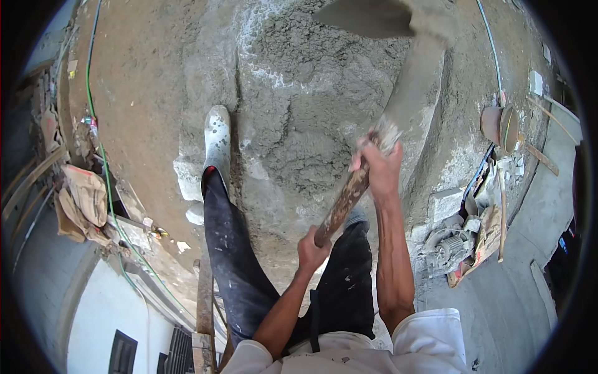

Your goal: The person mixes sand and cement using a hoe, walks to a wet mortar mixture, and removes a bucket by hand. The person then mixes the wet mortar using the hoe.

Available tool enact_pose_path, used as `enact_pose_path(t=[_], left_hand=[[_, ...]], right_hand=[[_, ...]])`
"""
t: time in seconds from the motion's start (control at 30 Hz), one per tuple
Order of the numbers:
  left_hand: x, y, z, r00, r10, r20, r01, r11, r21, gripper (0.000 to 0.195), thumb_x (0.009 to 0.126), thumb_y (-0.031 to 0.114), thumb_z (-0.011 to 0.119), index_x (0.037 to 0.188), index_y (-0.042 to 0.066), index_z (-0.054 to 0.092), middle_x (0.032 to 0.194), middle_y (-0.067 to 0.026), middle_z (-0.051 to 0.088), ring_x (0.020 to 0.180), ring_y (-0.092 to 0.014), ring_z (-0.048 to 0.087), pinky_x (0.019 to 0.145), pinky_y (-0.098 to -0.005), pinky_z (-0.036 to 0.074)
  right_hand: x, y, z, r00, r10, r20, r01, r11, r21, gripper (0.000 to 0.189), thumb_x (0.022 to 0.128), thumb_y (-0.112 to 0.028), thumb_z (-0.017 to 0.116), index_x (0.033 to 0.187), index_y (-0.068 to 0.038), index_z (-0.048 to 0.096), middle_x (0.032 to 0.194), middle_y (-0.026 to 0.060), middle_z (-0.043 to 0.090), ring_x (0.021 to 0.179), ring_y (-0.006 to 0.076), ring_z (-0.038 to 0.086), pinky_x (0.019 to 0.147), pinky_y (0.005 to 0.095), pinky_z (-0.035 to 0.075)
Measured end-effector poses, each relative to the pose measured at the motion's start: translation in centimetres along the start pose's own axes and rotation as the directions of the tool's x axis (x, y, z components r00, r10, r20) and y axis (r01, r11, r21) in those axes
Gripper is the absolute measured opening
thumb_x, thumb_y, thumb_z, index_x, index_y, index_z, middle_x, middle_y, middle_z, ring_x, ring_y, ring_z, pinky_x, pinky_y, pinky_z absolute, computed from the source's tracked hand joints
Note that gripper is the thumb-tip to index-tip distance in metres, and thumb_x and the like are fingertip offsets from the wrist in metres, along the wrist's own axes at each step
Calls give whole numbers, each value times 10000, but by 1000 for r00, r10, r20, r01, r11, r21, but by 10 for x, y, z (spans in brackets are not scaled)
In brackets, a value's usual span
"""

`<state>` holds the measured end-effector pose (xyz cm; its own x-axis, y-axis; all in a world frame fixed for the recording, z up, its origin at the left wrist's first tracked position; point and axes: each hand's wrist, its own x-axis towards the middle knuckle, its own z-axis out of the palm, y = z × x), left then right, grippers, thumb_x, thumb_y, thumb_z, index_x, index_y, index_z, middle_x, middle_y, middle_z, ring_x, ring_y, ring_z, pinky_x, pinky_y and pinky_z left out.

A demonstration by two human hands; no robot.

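Both hands hold the wooden handle [343, 203] of a hoe. My left hand [313, 250] is closed around its near end. Farther up, my right hand [380, 161] grips the handle beside a pale, frayed wrapping [387, 132]. The hoe's wide blade [366, 17] is blurred at the top of the view, above wet grey mortar [322, 61]. Whether the blade touches the mortar cannot be made out. The mortar spreads in a rough heap over the ground before me, with a smoother patch [308, 159] nearer my feet.
My white boot [218, 133] stands left of the mortar. A green hose [105, 163] runs along the left, near paper sacks [86, 194]. On the right lie an electric motor [451, 248], a concrete block [444, 204] and a bucket-like container [500, 126]. A timber [204, 294] rises lower left.
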<state>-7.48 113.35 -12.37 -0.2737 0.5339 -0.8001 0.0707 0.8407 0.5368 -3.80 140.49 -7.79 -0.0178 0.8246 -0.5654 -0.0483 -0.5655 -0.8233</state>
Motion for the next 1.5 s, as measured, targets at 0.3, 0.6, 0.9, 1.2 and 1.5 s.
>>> enact_pose_path(t=[0.3, 0.6, 0.9, 1.2, 1.5], left_hand=[[35, -25, 1, 911, -337, 239, 387, 898, -210, 258, 658, 79, 669, 879, -2, 563, 661, -72, 578, 520, -178, 570, 507, -332, 458], [-82, -71, 13, 974, -196, 113, 204, 977, -68, 363, 651, 192, 716, 950, 30, 590, 848, -190, 665, 833, -329, 663, 720, -417, 507], [123, 119, -54, 978, 199, -61, -204, 975, -93, 307, 674, 149, 700, 917, 38, 548, 703, -186, 619, 686, -381, 627, 608, -430, 476], [-24, -37, -14, 826, -481, 293, 546, 812, -207, 247, 675, 56, 651, 892, 0, 548, 592, -66, 544, 438, -149, 524, 422, -320, 432], [69, 76, -34, 993, 122, 3, -119, 978, -169, 318, 714, 192, 707, 931, 30, 542, 758, -208, 639, 775, -406, 636, 630, -446, 482]], right_hand=[[103, 159, 26, 937, 349, -31, -349, 919, -185, 434, 759, -10, 581, 1137, 17, 370, 713, 84, 505, 456, 150, 515, 371, 291, 451], [-24, 131, -14, 935, 344, -90, -355, 907, -228, 340, 756, -36, 614, 1054, -24, 452, 675, 48, 517, 453, 144, 533, 389, 296, 451], [165, -64, 80, 957, -252, 147, 263, 963, -61, 297, 813, -42, 597, 1026, 5, 395, 702, 72, 522, 485, 113, 531, 409, 254, 488], [40, 207, 19, 875, 463, -137, -483, 833, -270, 443, 758, -26, 604, 1146, -53, 391, 734, 78, 506, 474, 158, 528, 366, 307, 440], [87, -57, 74, 978, -171, 118, 191, 964, -184, 301, 804, -61, 610, 1032, -10, 421, 681, 48, 513, 480, 117, 530, 426, 265, 481]])
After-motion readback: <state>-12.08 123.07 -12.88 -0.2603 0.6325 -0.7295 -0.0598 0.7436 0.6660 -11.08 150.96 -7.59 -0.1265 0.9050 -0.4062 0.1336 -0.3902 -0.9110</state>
